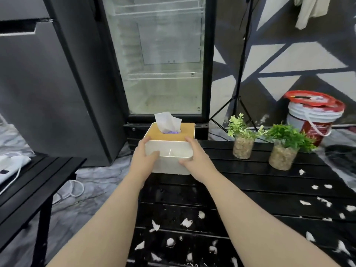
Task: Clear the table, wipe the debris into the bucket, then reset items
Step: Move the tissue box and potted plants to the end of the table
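Note:
A white tissue box (169, 164) with a wooden lid and a tissue sticking up sits at the far left corner of the black slatted table (240, 193). My left hand (144, 157) grips its left side and my right hand (194, 158) grips its right side, thumbs over the front compartment. Whether the box rests on the table or is lifted, I cannot tell. Several white scraps of debris (186, 222) lie scattered over the near and right parts of the table. A white bucket (316, 120) with a red lid stands on the floor beyond the table's far right.
Two small potted plants in glass jars (243, 149) (282, 158) stand on the table's far edge, right of the box. A second black table (34, 182) stands to the left with a white cloth on it. A glass-door fridge (163, 54) and a tripod (238, 97) stand behind.

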Tool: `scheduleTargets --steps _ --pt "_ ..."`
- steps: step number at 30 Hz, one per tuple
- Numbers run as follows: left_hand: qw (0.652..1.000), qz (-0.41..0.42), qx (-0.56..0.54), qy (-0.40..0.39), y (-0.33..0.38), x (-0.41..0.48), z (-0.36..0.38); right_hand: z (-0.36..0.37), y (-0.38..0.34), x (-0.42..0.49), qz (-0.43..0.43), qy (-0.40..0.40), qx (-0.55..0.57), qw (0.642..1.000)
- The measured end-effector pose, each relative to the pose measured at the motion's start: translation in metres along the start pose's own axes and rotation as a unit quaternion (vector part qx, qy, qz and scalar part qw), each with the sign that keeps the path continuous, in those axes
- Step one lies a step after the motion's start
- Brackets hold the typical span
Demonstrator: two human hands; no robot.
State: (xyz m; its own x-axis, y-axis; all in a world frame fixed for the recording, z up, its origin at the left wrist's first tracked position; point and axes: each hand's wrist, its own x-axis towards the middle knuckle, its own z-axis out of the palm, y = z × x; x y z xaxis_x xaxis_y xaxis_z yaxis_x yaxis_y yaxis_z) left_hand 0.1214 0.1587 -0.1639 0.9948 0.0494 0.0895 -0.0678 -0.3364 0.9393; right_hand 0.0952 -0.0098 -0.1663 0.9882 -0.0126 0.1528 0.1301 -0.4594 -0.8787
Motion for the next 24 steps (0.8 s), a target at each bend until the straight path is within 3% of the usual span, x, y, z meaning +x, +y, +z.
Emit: scheduleTargets --steps 3,7,11,15,18,21,24 --pt "0.999 0.022 0.018 0.024 0.002 -0.002 -0.001 -0.007 -0.002 -0.008 0.001 -0.010 0.007 1.000" --pt "0.968 0.163 0.160 0.106 0.034 -0.018 0.016 -0.044 -0.005 -0.034 0.027 0.038 0.007 0.999" --pt "0.952 0.266 0.144 0.048 0.070 -0.056 0.074 -0.104 0.010 -0.076 0.080 0.114 0.030 0.990" --pt "0.979 0.173 0.090 -0.053 0.078 -0.068 0.143 -0.155 0.047 -0.095 0.149 0.254 0.058 0.954" --pt "0.997 0.054 0.000 -0.061 0.076 -0.060 0.179 -0.185 0.073 -0.089 0.173 0.314 0.019 0.933" --pt "0.998 -0.018 -0.030 -0.059 0.071 -0.043 0.205 -0.203 0.095 -0.078 0.195 0.307 -0.001 0.932" --pt "0.997 -0.029 -0.037 -0.068 0.066 -0.026 0.223 -0.211 0.115 -0.064 0.189 0.276 0.009 0.942"
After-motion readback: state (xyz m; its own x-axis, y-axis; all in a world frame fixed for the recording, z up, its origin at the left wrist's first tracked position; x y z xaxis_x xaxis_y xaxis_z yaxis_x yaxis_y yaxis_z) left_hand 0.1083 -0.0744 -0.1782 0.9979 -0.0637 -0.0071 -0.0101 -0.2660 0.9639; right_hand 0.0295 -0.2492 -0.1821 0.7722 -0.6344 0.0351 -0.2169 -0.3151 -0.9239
